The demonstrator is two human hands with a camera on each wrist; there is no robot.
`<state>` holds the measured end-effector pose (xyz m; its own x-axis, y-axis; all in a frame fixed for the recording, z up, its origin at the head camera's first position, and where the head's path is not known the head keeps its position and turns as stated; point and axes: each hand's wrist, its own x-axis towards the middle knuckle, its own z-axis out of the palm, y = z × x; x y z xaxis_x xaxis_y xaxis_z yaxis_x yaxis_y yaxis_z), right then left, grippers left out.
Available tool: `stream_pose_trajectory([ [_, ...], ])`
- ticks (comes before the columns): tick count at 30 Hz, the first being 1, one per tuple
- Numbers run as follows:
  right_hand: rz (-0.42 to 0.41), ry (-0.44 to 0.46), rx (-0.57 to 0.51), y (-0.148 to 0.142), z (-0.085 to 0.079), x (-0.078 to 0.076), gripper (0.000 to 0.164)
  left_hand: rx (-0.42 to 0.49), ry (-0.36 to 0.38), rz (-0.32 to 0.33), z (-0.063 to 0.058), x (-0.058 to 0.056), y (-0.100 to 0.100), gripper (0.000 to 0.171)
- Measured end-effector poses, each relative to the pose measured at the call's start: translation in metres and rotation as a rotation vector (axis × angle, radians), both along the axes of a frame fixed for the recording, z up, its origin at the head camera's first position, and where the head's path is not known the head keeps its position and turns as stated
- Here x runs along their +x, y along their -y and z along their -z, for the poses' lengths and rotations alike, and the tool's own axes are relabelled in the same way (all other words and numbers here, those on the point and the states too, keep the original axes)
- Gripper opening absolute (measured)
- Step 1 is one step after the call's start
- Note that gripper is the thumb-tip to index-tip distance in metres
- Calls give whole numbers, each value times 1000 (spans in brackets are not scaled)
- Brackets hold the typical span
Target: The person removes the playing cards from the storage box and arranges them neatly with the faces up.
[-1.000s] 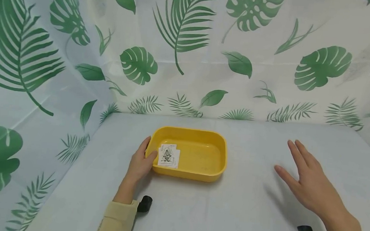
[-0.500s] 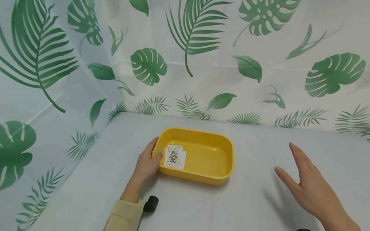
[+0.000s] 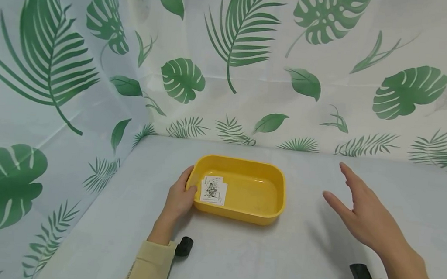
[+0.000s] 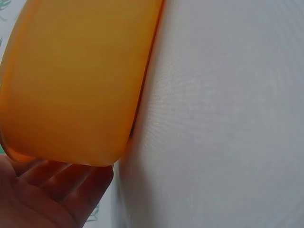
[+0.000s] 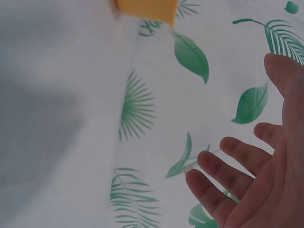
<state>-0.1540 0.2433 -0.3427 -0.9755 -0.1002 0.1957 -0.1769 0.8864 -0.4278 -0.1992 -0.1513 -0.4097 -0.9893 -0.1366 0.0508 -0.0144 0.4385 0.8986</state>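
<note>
Head view, centre: the left hand (image 3: pixel 180 198) grips a yellow rectangular plastic tray (image 3: pixel 248 197) holding white printed cards (image 3: pixel 213 191). Left wrist view, lower left: its fingers (image 4: pixel 93 189) touch the tray. Right wrist view, lower right: the right hand (image 5: pixel 266 187), fingers apart.

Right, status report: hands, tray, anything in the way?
Left hand grips tray. Right hand empty, clear of tray, nothing visible between them. Cards lying inside.

Right wrist feed: I see the right hand (image 5: pixel 266 185) at lower right, thumb and 4 fingers spread. Well apart from it, 1 yellow object (image 5: pixel 149 10), cut by the top edge. Leaf-printed white cloth (image 5: pixel 166 99) behind; plain pale surface (image 5: pixel 97 61) at left, blurred grey shadow (image 5: pixel 38 137) on it.
</note>
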Motion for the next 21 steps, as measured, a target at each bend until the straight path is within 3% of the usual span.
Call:
stream_pose_trajectory([
  [8, -20, -3, -12, 10, -9, -3, 93, -81, -27, 9, 2, 1, -1, 62],
  [21, -90, 28, -47, 32, -20, -15, 92, -134, -43, 22, 2, 3, -4, 63],
])
